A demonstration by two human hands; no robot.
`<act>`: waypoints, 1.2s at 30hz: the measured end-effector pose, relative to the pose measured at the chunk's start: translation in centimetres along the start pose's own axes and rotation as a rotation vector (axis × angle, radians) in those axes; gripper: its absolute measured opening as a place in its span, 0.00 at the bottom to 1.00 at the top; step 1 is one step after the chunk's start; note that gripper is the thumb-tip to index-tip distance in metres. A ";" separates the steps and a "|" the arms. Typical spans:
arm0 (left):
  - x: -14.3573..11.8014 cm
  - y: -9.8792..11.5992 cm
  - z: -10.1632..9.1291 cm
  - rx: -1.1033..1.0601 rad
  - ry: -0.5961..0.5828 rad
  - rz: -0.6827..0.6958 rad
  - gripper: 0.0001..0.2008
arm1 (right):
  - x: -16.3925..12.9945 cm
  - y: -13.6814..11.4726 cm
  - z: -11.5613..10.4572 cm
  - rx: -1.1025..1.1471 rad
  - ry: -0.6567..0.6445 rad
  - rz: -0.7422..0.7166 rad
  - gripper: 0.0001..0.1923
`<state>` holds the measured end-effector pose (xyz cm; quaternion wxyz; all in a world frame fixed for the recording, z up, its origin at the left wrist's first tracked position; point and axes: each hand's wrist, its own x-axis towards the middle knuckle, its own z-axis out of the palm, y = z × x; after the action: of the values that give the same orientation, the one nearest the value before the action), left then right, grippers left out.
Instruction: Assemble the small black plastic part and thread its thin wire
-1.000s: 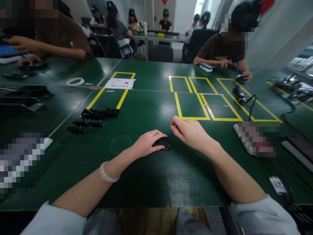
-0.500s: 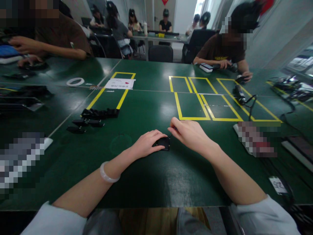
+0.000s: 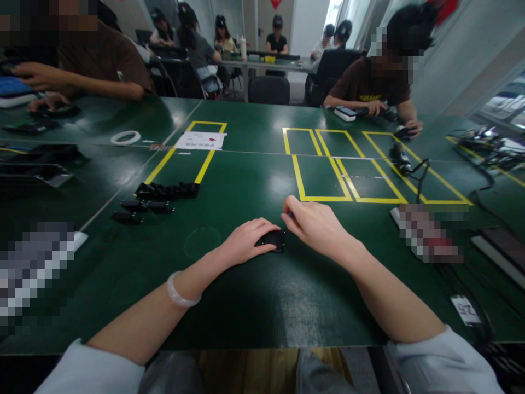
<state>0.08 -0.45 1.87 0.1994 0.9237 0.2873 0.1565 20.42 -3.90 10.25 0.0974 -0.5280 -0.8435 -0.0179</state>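
Observation:
A small black device (image 3: 274,239) lies flat on the green table (image 3: 254,180) in front of me. My left hand (image 3: 246,238) rests on its left side and presses it down; a pale bangle sits on that wrist. My right hand (image 3: 315,224) is at the device's upper right corner, thumb and forefinger pinched together just above it. What they pinch is hidden now; earlier frames show a thin dark pin there.
A row of black parts (image 3: 168,190) and smaller ones (image 3: 147,206) lie to the left. Yellow taped boxes (image 3: 324,175) are beyond my hands, with a white sheet (image 3: 200,140) and tape ring (image 3: 125,137) far left. A cabled tool (image 3: 401,158) is at right. Other people work across the table.
My right hand has dropped slightly and moved left, closer to the device's corner, so the thin pin no longer shows. My left hand and the device have stayed put.

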 end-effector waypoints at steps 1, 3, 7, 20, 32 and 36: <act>0.0 0.0 0.0 -0.001 0.000 0.002 0.19 | 0.0 0.0 0.1 -0.014 -0.007 0.004 0.12; 0.0 0.0 0.0 -0.005 0.003 0.003 0.19 | 0.1 0.1 0.2 -0.041 -0.019 0.014 0.14; 0.0 0.1 -0.1 -0.007 0.004 0.001 0.19 | 0.1 0.0 0.2 -0.055 -0.014 0.018 0.13; 0.0 0.0 0.1 -0.011 0.009 0.002 0.19 | 0.3 0.1 0.6 -0.131 0.033 0.017 0.15; 0.0 -0.1 0.1 0.000 0.008 0.003 0.19 | 0.1 -0.1 0.4 -0.088 0.079 -0.014 0.11; -0.1 -0.1 0.1 -0.007 0.007 -0.001 0.19 | 0.2 -0.1 0.5 -0.143 0.072 0.011 0.14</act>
<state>0.02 -0.45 1.70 0.2017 0.9223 0.2880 0.1605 20.21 -3.67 9.80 0.0899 -0.5371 -0.8331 -0.0964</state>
